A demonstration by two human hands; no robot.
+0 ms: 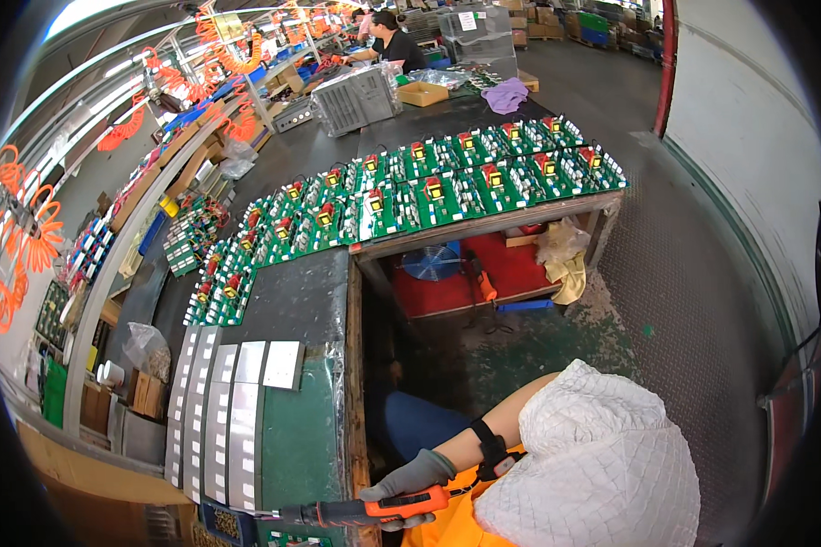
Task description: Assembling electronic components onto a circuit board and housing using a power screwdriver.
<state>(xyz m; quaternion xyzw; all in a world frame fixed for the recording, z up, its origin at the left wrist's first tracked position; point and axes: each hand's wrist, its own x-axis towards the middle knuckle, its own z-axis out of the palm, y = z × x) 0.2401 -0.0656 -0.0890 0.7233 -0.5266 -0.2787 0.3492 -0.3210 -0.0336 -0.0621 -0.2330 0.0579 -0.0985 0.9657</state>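
Note:
My right hand (412, 480), in a grey glove, is wrapped round the orange and black electric screwdriver (374, 509). The screwdriver lies nearly level, its bit pointing left. That tip is by a small dark blue bin (212, 512) holding small brassy screws (226, 522). Part of a green circuit board (296, 540) shows at the lower edge, just beneath the tool. Left of the hand, long metal strips (212, 428) with white pads lie on the green mat (301, 438), with a square metal plate (284, 365) at their far end. My left hand is out of sight.
Rows of populated green circuit boards (447, 196) cover the far bench and its corner. Under it, a red shelf (456, 292) holds a fan. Orange coiled hoses (32, 237) hang at left. Another person (397, 41) works far off. White quilted fabric (593, 456) fills the lower right.

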